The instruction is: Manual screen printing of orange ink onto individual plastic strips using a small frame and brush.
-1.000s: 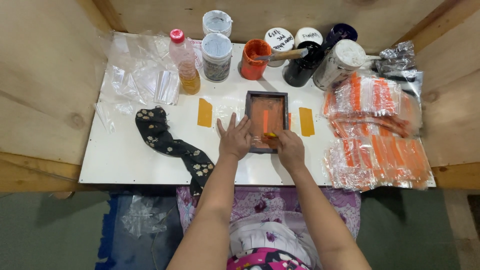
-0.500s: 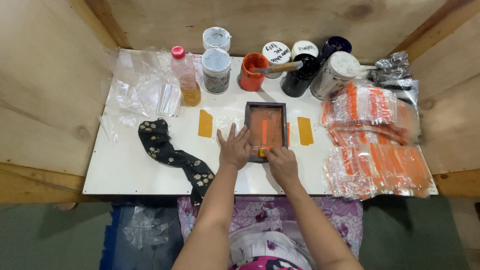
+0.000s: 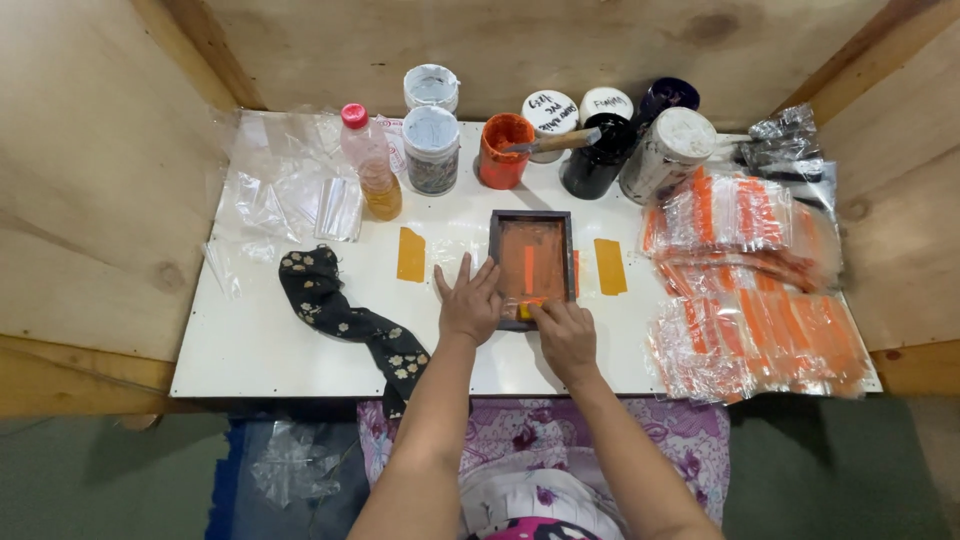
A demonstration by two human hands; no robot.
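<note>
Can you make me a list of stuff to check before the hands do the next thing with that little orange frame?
1. Left hand pressing flat on the frame's left edge: ok.
2. Right hand at the frame's near edge, fingers curled over a small yellow-orange tool: ok; how firm its grip is: cannot tell.
3. Frame lying flat on the white table: ok.
4. Frame centred between the two yellow tape strips: ok.
5. Orange paint pot with its stick upright, apart from the frame: ok.
6. Black flowered cloth apart from the frame: ok.
</note>
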